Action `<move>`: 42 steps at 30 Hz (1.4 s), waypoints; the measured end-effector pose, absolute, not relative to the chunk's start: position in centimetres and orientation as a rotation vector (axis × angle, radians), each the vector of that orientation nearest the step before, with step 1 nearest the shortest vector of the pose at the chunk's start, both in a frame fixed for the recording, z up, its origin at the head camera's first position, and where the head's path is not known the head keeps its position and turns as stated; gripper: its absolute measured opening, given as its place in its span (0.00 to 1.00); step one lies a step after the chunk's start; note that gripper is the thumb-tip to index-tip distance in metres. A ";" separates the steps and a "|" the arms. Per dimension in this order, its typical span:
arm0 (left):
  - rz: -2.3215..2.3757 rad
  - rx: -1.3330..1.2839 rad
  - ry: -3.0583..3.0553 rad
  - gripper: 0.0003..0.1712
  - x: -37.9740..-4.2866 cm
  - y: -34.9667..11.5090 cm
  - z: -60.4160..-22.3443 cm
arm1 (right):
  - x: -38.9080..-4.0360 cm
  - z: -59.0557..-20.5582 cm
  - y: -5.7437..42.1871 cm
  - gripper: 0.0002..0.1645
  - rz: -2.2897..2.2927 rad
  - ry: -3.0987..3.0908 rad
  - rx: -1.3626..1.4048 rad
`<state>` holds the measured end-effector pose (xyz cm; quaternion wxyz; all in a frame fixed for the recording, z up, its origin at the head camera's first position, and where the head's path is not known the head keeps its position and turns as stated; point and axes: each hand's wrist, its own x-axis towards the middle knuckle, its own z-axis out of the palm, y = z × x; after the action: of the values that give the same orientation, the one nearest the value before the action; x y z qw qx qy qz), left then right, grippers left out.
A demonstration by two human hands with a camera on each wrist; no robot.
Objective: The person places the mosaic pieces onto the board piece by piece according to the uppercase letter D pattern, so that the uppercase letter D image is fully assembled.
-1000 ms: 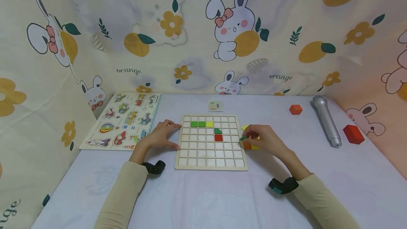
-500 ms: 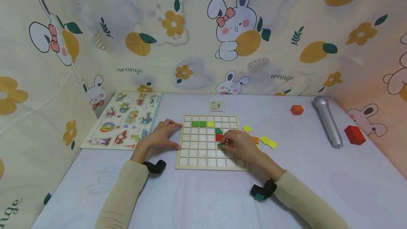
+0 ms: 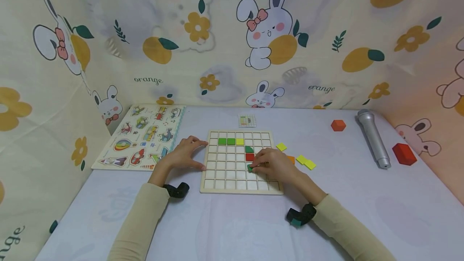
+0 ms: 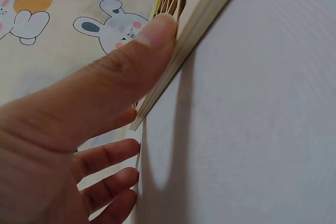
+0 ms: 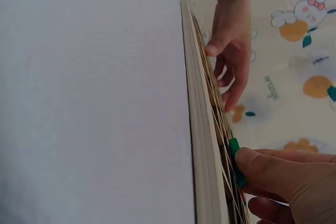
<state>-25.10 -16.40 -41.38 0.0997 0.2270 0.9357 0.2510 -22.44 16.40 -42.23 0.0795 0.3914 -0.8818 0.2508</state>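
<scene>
A wooden grid board (image 3: 232, 191) lies flat on the white table. Two green tiles (image 3: 226, 141) and a yellow tile (image 3: 240, 141) sit in its second row. A green piece with a rounded corner (image 3: 249, 149) lies directly above a red tile (image 3: 249, 157). My right hand (image 3: 277, 166) pinches a small green piece (image 5: 237, 163) between thumb and fingers, at the cell just below the red tile; the fingers partly cover it. Thumb and index of my left hand (image 3: 183, 156), spread and fairly straight, touch the board's left edge.
Right of the board lie yellow tiles (image 3: 301, 159) and an orange tile (image 3: 291, 160). A small patterned card (image 3: 247, 121) lies behind it. Far right are a silver cylinder (image 3: 375, 140) and two red blocks (image 3: 404, 154). A picture puzzle board (image 3: 145, 136) lies at left.
My right hand has carried the green piece left from beside the board to the cell below the red tile, uncovering the loose tiles. My left hand stays at the board's edge.
</scene>
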 end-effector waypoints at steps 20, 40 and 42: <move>0.752 0.653 2.766 0.49 -24.9 -16.3 -41.2 | -22.7 -42.0 15.8 0.07 0.754 -2.762 1.092; 0.745 0.670 2.772 0.48 -25.0 -16.4 -41.3 | -23.0 -39.9 19.4 0.11 0.891 -2.771 0.970; 0.746 0.665 2.771 0.48 -25.0 -16.3 -41.3 | -23.1 -39.6 20.3 0.12 0.874 -2.767 0.934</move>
<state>-24.99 -16.35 -41.34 0.0979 0.2248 0.9362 0.2519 -23.06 20.28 -39.64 0.0466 0.3060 -0.9067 0.2865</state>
